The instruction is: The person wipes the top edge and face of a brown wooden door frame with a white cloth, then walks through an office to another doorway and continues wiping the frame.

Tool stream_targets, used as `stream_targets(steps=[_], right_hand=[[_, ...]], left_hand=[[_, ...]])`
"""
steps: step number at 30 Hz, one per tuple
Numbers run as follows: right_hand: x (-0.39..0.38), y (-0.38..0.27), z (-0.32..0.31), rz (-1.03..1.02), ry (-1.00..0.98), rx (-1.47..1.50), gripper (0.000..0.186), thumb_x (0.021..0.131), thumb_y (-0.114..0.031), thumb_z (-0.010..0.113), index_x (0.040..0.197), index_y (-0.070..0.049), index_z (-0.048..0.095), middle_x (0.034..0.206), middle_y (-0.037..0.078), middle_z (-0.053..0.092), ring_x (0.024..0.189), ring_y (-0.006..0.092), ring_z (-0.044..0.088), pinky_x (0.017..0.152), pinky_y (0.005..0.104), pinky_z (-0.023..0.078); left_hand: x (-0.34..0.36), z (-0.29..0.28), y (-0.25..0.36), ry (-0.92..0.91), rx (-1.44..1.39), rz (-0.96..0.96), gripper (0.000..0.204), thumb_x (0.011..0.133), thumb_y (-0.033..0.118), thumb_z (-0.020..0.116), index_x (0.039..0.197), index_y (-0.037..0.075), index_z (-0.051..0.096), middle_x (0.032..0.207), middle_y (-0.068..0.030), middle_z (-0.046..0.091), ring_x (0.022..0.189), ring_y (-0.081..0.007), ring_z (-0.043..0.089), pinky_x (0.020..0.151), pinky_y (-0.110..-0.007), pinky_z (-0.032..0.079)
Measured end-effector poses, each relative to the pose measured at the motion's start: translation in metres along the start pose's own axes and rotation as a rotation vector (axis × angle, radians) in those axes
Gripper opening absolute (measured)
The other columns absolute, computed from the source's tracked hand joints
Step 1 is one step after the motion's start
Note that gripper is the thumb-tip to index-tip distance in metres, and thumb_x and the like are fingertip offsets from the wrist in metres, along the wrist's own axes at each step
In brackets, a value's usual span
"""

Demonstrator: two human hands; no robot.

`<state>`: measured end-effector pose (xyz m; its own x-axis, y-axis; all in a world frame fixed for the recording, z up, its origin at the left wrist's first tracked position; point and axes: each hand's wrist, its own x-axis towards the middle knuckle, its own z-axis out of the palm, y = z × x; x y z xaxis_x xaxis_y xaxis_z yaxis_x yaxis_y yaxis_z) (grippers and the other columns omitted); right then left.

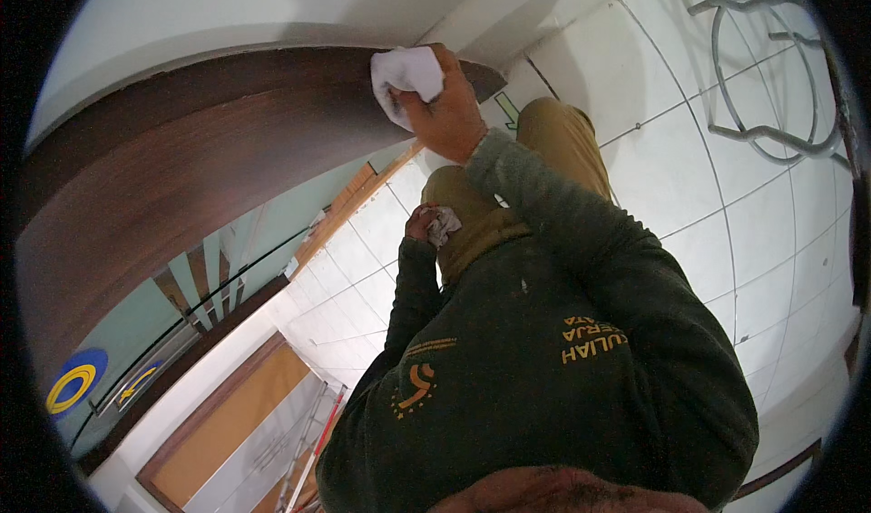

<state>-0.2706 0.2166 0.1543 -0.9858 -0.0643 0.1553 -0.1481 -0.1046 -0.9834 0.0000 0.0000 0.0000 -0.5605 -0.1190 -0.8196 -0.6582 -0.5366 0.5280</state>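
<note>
My right hand (451,111) is closed around a folded white cloth (419,70) and presses it to the dark brown wooden frame (236,114). The contact is near the frame's right end, where it meets the pale wall. Lower down, close to my thigh, my left hand (420,223) grips a crumpled whitish cloth (444,227). That second cloth shows grey-brown smudges. Part of the left hand's fingers is hidden behind the bundle. My dark green sleeves reach up to both hands.
White tiles (671,150) cover the floor around my legs. A grey tubular metal frame (767,134) stands at the upper right. Past the wooden frame are greenish glass panels (272,218) with a round blue-yellow sticker (76,381). A red and silver ladder (319,445) leans farther off.
</note>
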Motion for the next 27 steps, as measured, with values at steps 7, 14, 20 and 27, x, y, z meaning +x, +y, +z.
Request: stream_targets(steps=[7,14,20,27], right_hand=[[-0.018,0.089,-0.053,0.336,-0.133,-0.120,0.030,0.080,-0.014,0.058,0.105,0.001,0.051,0.096,0.017,0.059,0.091,0.0301,0.057,0.081,0.0366,0.044],[-0.008,0.085,-0.022,0.189,-0.053,0.052,0.027,0.081,-0.016,0.056,0.104,-0.002,0.053,0.095,0.014,0.059,0.091,0.0268,0.057,0.081,0.0341,0.044],[-0.002,0.118,-0.033,0.517,-0.103,0.222,0.033,0.082,-0.015,0.056,0.111,0.001,0.049,0.099,0.016,0.059,0.094,0.0225,0.057,0.081,0.0317,0.044],[0.000,0.073,-0.013,0.223,-0.060,0.251,0.035,0.084,-0.016,0.055,0.114,0.000,0.046,0.104,0.016,0.057,0.091,0.0209,0.056,0.078,0.0308,0.045]], left_hand=[[-0.033,0.036,-0.001,0.105,-0.050,0.098,0.024,0.077,0.011,0.056,0.099,0.001,0.056,0.087,-0.0135,0.060,0.076,-0.0262,0.061,0.067,-0.038,0.054],[-0.015,0.031,0.006,0.024,0.058,0.054,0.031,0.084,0.023,0.054,0.101,-0.002,0.054,0.085,-0.0126,0.060,0.081,-0.0263,0.060,0.071,-0.039,0.051],[0.003,-0.012,-0.010,0.109,0.285,0.148,0.026,0.079,0.014,0.056,0.101,-0.001,0.055,0.089,-0.0132,0.060,0.079,-0.0263,0.060,0.068,-0.037,0.052],[-0.014,0.029,0.008,0.102,-0.009,0.032,0.034,0.075,0.017,0.061,0.104,0.000,0.055,0.089,-0.0132,0.060,0.079,-0.0248,0.060,0.071,-0.035,0.052]])
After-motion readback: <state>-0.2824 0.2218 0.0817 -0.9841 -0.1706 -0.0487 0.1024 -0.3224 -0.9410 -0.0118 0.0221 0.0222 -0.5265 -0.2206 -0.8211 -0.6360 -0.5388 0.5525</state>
